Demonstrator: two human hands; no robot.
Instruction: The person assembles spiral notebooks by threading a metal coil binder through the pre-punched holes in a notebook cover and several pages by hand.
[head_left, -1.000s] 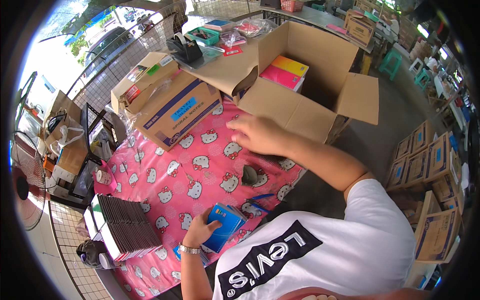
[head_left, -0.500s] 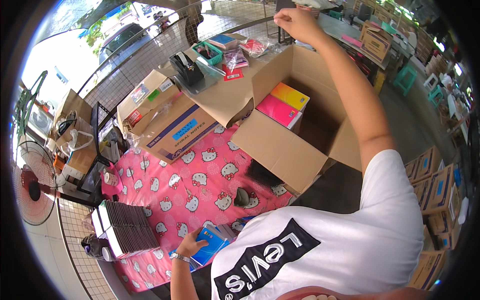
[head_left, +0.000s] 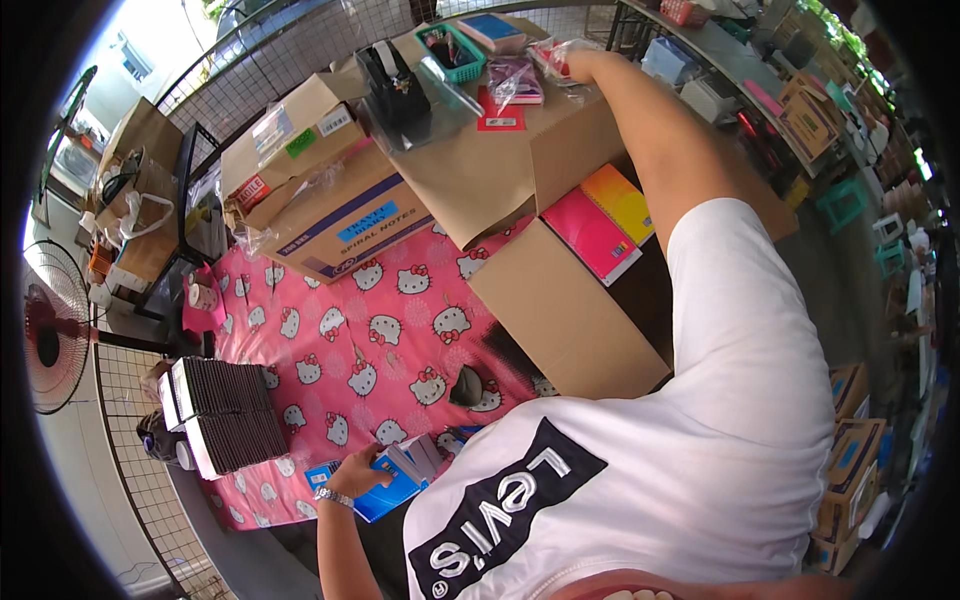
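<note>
In the head view, the right hand (head_left: 588, 65) is stretched out to the far edge of the counter (head_left: 335, 405), and a plastic-wrapped red packet (head_left: 549, 54) is met there! Whether anything is being pinched cannot be told, since the fingertips are hidden. Down at the near edge, blue notebooks (head_left: 398, 488) are held by the left hand (head_left: 357, 474), thumb laid on a cover, fingers closed at the side. A reach for the wrapped goods looks to be the step in hand. At the left edge, dark spiral notebooks (head_left: 235, 430) are stacked; beside the right edge, pink and yellow notebooks (head_left: 598, 232) are seen in an open carton (head_left: 570, 310). Next, it seems, a firm pinch on slippery plastic is called for, with the notebooks held steady.
</note>
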